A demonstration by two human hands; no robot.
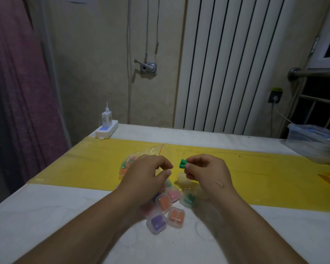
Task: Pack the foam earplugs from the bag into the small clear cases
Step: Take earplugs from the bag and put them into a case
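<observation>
Right hand (pixel 204 173) pinches two green earplugs (pixel 183 164) side by side, above the yellow strip (pixel 265 168) across the white table (pixel 55 216). Left hand (pixel 147 173) just left of it, fingers curled; can't tell if it holds anything. Clear zip bag (pixel 154 150) lies beyond the left hand, with coloured plugs inside. Filled cases are clustered near, between the wrists: purple (pixel 157 221), orange (pixel 176 216), pink (pixel 173 194), green (pixel 188 200). Power strip (pixel 107 129) far left.

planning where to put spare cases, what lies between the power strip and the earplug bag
Nothing stands there: the head view shows only bare white table and yellow sheet between the power strip and the bag.
</observation>
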